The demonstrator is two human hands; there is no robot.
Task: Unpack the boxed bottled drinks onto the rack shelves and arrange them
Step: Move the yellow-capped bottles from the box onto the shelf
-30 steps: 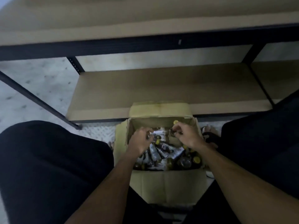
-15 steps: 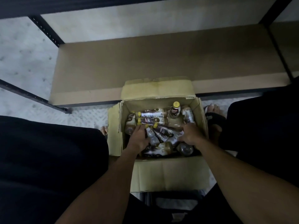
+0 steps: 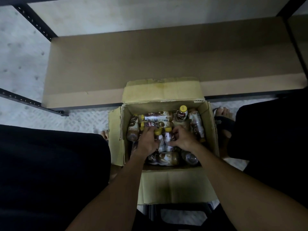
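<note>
An open cardboard box (image 3: 166, 184) on the floor between my knees holds several small brown drink bottles with yellow caps, most lying on their sides. One bottle (image 3: 181, 114) stands upright at the back right. Both hands are inside the box. My left hand (image 3: 148, 140) curls around a yellow-capped bottle (image 3: 160, 140) in the middle. My right hand (image 3: 183, 139) grips the bottle beside it (image 3: 168, 139). The lowest rack shelf (image 3: 166, 60), a bare brown board, lies just beyond the box.
Black rack posts (image 3: 35, 20) rise at the back left and right, and a black rail (image 3: 30, 102) runs at the left. My dark-clothed legs flank the box. A foot in a sandal (image 3: 223, 120) rests right of the box on the pale patterned floor.
The view has tilted down from the upper shelf to the box. Both hands have moved toward the box's middle and closed around two neighbouring bottles.
</note>
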